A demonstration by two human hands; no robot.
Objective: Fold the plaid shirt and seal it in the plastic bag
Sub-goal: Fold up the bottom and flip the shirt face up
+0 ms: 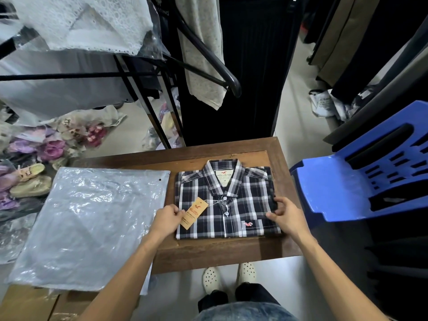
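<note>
Though neatly folded, plaid shirt unbagged

A: What could be read on the plaid shirt?

B: The neck label, inside the collar at 12 o'clock, said "HOLLISTER" under a small red bird, with the size "M" below. The finer lines under that were too small to read.

A: And the hang tag?

B: The orange tag, lying at 9 o'clock on the shirt, carried a red bird and "HOLLISTER" printed lengthwise; its smaller print was illegible.

A: Anything else?

B: A red bird logo on the chest pocket at 5 o'clock. A dark hanging bag at the top showed "…TINO", cut off.
</note>
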